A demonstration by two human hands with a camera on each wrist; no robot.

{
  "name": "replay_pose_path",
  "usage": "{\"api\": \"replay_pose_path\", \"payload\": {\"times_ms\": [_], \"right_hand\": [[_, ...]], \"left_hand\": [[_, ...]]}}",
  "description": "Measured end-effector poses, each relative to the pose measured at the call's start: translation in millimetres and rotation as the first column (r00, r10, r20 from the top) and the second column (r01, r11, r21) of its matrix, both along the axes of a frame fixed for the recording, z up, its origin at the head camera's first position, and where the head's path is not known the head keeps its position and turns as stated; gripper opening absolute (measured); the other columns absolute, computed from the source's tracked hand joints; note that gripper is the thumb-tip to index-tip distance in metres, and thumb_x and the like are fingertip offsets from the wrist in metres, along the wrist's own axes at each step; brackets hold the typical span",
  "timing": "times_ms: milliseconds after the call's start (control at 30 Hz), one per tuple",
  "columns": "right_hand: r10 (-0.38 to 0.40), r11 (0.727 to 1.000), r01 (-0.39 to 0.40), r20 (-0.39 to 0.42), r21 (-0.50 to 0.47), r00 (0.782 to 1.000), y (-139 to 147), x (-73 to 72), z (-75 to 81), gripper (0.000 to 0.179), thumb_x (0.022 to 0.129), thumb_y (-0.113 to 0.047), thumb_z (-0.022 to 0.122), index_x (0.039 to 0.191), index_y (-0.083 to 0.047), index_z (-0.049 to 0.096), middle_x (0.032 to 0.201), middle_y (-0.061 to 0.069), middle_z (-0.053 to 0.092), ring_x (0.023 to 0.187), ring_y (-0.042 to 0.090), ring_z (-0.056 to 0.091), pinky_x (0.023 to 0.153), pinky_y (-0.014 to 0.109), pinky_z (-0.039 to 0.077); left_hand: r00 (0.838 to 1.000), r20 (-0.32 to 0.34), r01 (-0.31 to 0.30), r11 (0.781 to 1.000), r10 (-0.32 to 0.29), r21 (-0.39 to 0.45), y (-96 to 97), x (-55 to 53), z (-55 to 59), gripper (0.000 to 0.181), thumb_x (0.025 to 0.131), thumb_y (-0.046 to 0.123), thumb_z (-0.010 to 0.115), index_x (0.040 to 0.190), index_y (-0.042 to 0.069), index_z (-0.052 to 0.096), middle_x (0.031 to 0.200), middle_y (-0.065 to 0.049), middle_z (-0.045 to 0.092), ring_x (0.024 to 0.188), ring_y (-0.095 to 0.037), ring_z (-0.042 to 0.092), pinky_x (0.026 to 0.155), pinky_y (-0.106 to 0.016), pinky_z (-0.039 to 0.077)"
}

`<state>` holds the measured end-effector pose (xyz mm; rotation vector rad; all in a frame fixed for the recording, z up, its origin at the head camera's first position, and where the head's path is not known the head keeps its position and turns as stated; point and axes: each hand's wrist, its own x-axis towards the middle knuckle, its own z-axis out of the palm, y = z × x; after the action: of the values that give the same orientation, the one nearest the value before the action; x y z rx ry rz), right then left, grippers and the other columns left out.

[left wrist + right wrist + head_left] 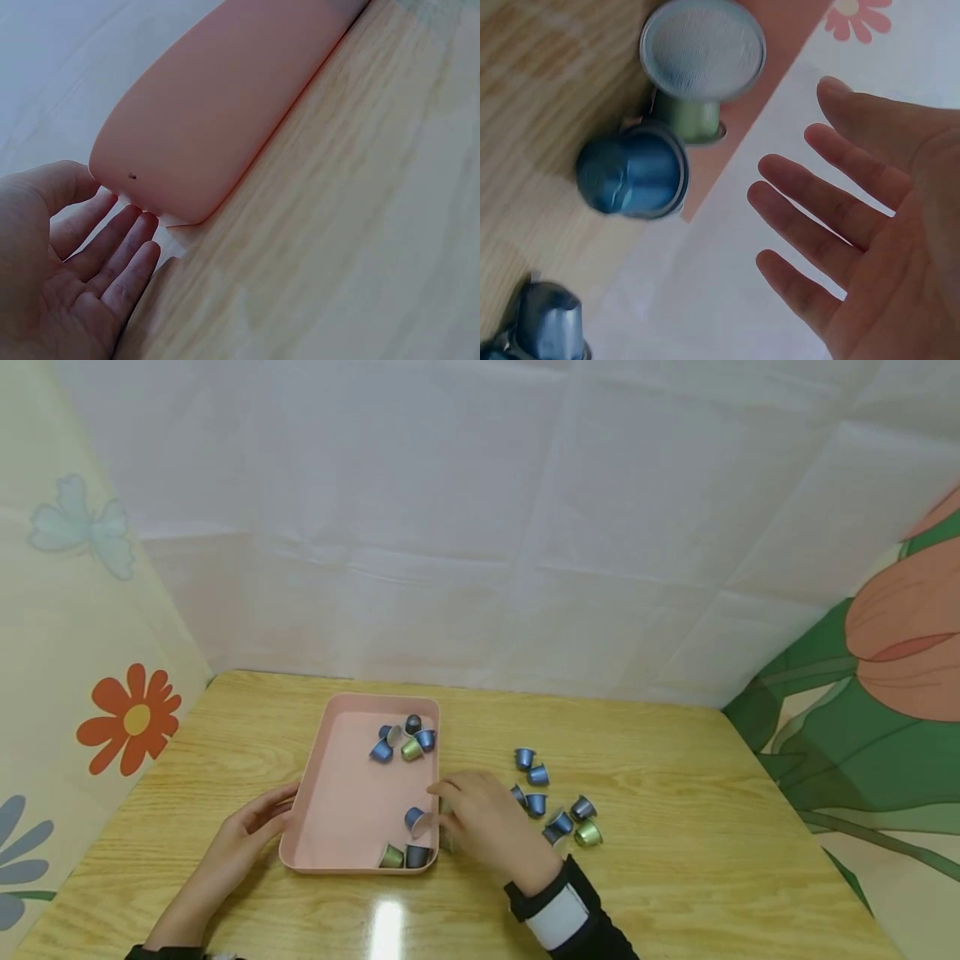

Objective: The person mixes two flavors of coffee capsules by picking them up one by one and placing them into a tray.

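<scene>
A pink tray (352, 793) lies on the table. My left hand (251, 827) is at its left side; in the left wrist view the fingertips (148, 221) touch the outer wall, with loosely bent fingers. Several coffee capsules are in the tray, among them a green capsule (412, 749) and a blue capsule (382, 751). My right hand (483, 827) reaches over the tray's right rim. Its fingers spread apart in the right wrist view, with nothing between them. Close to the tray wall there are a blue capsule (634, 171), a green capsule (688, 118) and a silver-lidded capsule (703, 49).
More capsules lie loose on the wooden table (675, 843) right of my right hand, including a blue capsule (525, 758), a dark capsule (582, 808) and a green capsule (588, 833). A white cloth (465, 527) hangs behind the table, with floral panels at both sides.
</scene>
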<state>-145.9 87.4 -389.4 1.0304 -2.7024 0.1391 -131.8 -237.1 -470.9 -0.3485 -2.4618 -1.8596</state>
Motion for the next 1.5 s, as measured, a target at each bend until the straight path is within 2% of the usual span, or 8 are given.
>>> {"api": "replay_pose_path", "payload": {"times_ms": [200,500,800,967,1100,1233,1367,1500], "right_hand": [[-0.070,0.997,0.071,0.038,-0.012,0.997,13.3,-2.6,3.5,0.035,0.084,-0.028,0.067,0.117,-0.014,0.064,0.111,0.003,0.069,0.103,0.019,0.061,0.095,0.040,0.053],[-0.184,0.982,0.189,0.124,-0.024,0.975,28.4,-7.4,11.7,0.037,0.085,-0.027,0.067,0.120,-0.015,0.063,0.116,0.004,0.069,0.107,0.021,0.060,0.095,0.042,0.053],[-0.290,0.948,0.311,0.233,-0.061,0.928,43.8,-10.6,13.9,0.039,0.082,-0.022,0.070,0.119,-0.011,0.064,0.118,0.009,0.068,0.108,0.025,0.060,0.094,0.045,0.052],[-0.340,0.932,0.360,0.266,-0.029,0.902,50.5,-12.3,13.0,0.038,0.082,-0.022,0.070,0.118,-0.010,0.064,0.117,0.011,0.069,0.105,0.027,0.062,0.093,0.046,0.053],[-0.365,0.926,0.378,0.278,0.004,0.889,53.6,-13.7,10.5,0.036,0.081,-0.019,0.071,0.115,-0.009,0.065,0.112,0.012,0.071,0.097,0.027,0.064,0.089,0.048,0.054],[-0.371,0.926,0.377,0.267,0.030,0.890,55.7,-14.7,6.6,0.037,0.078,-0.017,0.073,0.113,-0.009,0.066,0.108,0.012,0.072,0.091,0.026,0.065,0.086,0.048,0.055],[-0.383,0.921,0.385,0.276,0.050,0.881,55.7,-15.7,3.8,0.037,0.078,-0.017,0.073,0.114,-0.009,0.066,0.108,0.011,0.072,0.092,0.026,0.065,0.084,0.046,0.055],[-0.397,0.916,0.396,0.308,0.070,0.864,54.9,-17.3,0.7,0.038,0.079,-0.017,0.072,0.115,-0.009,0.066,0.111,0.011,0.071,0.097,0.027,0.064,0.084,0.045,0.056]], "left_hand": [[1.000,-0.011,0.002,1.000,-0.002,0.008,0.2,-0.7,-1.2,0.047,0.096,0.018,0.050,0.134,-0.010,0.045,0.114,0.037,0.051,0.104,0.015,0.052,0.082,0.000,0.045],[1.000,-0.017,0.025,0.999,-0.025,0.033,1.8,0.9,1.1,0.046,0.097,0.013,0.049,0.133,-0.014,0.042,0.114,0.036,0.053,0.104,0.014,0.053,0.082,-0.001,0.046],[0.999,-0.033,0.039,0.998,-0.037,0.048,1.8,0.8,1.1,0.046,0.097,0.011,0.048,0.134,-0.015,0.041,0.115,0.034,0.054,0.105,0.014,0.053,0.082,-0.001,0.047],[0.999,-0.033,0.035,0.998,-0.034,0.049,1.6,0.5,-0.5,0.045,0.096,0.010,0.049,0.133,-0.016,0.041,0.115,0.035,0.054,0.104,0.014,0.053,0.082,-0.001,0.047],[0.999,-0.014,0.031,0.999,-0.031,0.042,1.1,0.5,-0.8,0.047,0.097,0.013,0.049,0.134,-0.014,0.041,0.114,0.035,0.054,0.104,0.014,0.052,0.082,-0.001,0.047],[0.999,-0.011,0.035,0.999,-0.035,0.039,0.9,0.3,-0.6,0.047,0.097,0.013,0.049,0.134,-0.014,0.041,0.113,0.035,0.054,0.104,0.014,0.053,0.082,-0.001,0.047],[0.999,-0.013,0.031,0.999,-0.031,0.034,0.5,-0.4,-0.3,0.047,0.097,0.014,0.049,0.134,-0.014,0.042,0.113,0.035,0.054,0.104,0.014,0.052,0.082,-0.001,0.047],[0.999,-0.012,0.030,0.999,-0.030,0.033,0.0,-0.7,-0.3,0.047,0.097,0.014,0.049,0.134,-0.012,0.042,0.113,0.035,0.053,0.104,0.014,0.052,0.082,-0.001,0.047]]}}
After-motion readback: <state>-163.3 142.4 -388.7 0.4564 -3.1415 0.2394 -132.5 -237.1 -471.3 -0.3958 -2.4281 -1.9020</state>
